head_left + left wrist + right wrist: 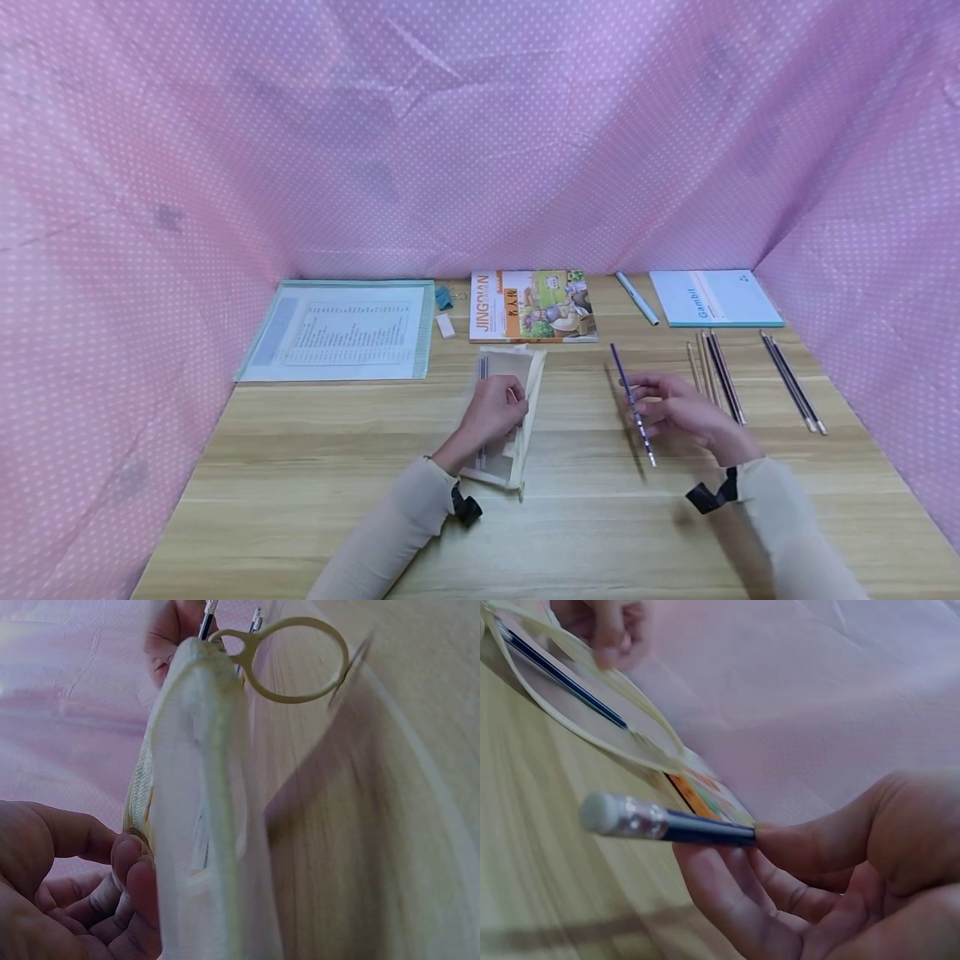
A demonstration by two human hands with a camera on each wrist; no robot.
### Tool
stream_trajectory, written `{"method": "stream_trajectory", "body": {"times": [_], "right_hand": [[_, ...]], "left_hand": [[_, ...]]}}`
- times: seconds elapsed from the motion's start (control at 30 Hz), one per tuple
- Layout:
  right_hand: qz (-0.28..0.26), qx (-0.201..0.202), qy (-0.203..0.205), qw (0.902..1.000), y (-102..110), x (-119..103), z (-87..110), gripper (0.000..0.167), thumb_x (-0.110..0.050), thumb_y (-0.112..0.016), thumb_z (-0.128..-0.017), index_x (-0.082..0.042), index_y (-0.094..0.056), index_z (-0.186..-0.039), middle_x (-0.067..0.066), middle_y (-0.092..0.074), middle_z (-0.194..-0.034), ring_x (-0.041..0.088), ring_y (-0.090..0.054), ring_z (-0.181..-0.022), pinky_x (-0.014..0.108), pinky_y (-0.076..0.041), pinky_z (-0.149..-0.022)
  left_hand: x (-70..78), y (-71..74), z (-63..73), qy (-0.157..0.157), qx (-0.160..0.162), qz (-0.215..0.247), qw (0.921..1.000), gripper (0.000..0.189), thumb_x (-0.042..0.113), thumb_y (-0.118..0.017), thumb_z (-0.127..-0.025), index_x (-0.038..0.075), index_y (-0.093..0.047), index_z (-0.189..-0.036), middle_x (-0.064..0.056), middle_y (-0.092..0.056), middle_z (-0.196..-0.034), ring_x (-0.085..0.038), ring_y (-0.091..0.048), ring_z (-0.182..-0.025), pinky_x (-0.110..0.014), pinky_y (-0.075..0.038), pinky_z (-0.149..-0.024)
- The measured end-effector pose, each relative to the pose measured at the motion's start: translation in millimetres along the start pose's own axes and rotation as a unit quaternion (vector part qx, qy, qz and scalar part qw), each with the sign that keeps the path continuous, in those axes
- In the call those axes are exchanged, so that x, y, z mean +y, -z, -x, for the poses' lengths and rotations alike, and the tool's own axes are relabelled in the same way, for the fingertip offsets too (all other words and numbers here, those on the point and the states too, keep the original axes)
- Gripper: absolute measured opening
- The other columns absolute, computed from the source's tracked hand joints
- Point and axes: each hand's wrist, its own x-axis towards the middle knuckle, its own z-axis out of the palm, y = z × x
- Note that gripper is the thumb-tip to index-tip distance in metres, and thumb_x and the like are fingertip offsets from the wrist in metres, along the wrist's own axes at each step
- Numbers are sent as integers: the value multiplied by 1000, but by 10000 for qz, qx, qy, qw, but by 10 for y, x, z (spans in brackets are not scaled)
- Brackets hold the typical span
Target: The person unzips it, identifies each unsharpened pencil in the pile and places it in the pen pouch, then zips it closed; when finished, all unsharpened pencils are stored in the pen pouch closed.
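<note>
My left hand (pixel 495 408) pinches the edge of a cream mesh zip pouch (pixel 536 379) at the middle of the table. In the right wrist view the pouch mouth gapes, and a dark pencil (pixel 562 677) lies inside. A cream ring (pixel 281 697) sticks out from one end of the pouch in the left wrist view. To the right of the pouch, my right hand (pixel 686 412) holds a dark blue pencil (pixel 705 830) between thumb and fingers. Its white eraser end (pixel 604 814) points toward the pouch in the right wrist view.
Several pencils (pixel 723 375) lie beyond my right hand, with two more (pixel 795 383) farther right. Along the back are a folder (pixel 337 333), a teal binder clip (pixel 444 298), a white eraser (pixel 446 326), a book (pixel 534 307), a pen (pixel 637 298) and a notebook (pixel 716 298).
</note>
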Motion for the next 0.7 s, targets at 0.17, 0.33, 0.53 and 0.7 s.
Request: {"method": "stream_trajectory", "body": {"times": [0.17,0.33,0.53,0.7], "right_hand": [[-79,-227,-164,9996,-200,18,-146,65,5,-53,-91,17,-21,-146,4,-59,-108,14,-68,-90,32,-61,-75],[-206,-520,-246,9981,-396,31,-295,65,2,-53,-93,16,-21,-147,6,-60,-109,15,-69,-89,33,-62,-75],[-360,-770,-449,9954,-627,12,-478,62,0,-54,-94,15,-24,-147,6,-64,-108,16,-69,-86,33,-62,-72],[-450,-787,-537,9944,-767,-23,-608,58,0,-52,-96,12,-29,-147,4,-66,-106,14,-70,-86,31,-62,-72]], "left_hand": [[-7,3,-4,-68,34,5,10000,9,2,-60,-88,3,-62,-79,1,-59,-55,-4,-50,-42,-16,-37,-38],[-6,6,-3,-128,96,-25,9999,10,2,-60,-88,3,-62,-78,-1,-60,-54,-3,-50,-41,-16,-36,-38],[3,11,-2,-31,49,-45,10000,9,3,-61,-88,5,-63,-79,0,-60,-56,-5,-51,-43,-16,-37,-39],[15,17,3,-18,48,-49,10000,9,3,-61,-88,5,-64,-80,-1,-62,-56,-5,-51,-43,-16,-37,-39]]}}
